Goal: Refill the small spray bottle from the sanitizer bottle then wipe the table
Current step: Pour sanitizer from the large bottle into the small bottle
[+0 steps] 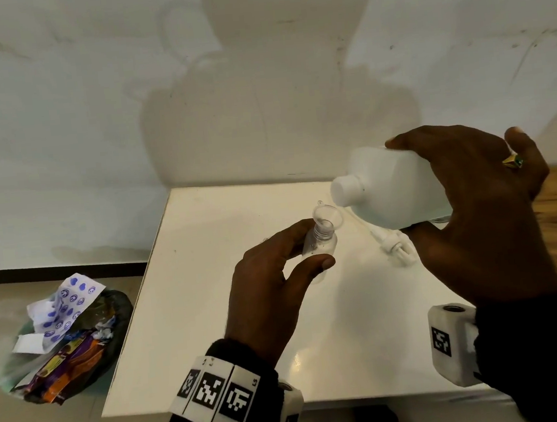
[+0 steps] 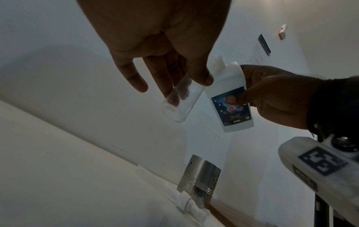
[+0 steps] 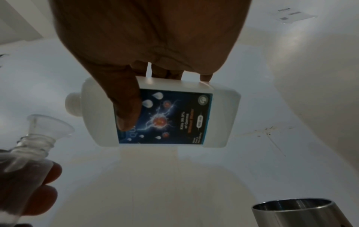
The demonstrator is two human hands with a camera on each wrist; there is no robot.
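Note:
My left hand (image 1: 277,279) holds the small clear spray bottle (image 1: 319,244) above the white table (image 1: 212,319), tilted, with a clear funnel (image 1: 327,218) seated in its neck. My right hand (image 1: 474,212) grips the white sanitizer bottle (image 1: 394,189), tipped on its side. Its open neck (image 1: 346,189) points left, just above and right of the funnel. From the right wrist, my thumb lies across the sanitizer bottle's blue label (image 3: 167,116) and the funnel (image 3: 50,127) sits lower left. I see no liquid flowing. The left wrist view shows the spray bottle (image 2: 180,102) pinched between fingers and thumb.
A white pump or spray head (image 1: 398,248) lies on the table under the sanitizer bottle. A steel shaker (image 2: 198,182) stands at the table's right side beside a white cloth (image 2: 186,202). On the floor to the left lies a dark bag of wrappers and paper (image 1: 68,336).

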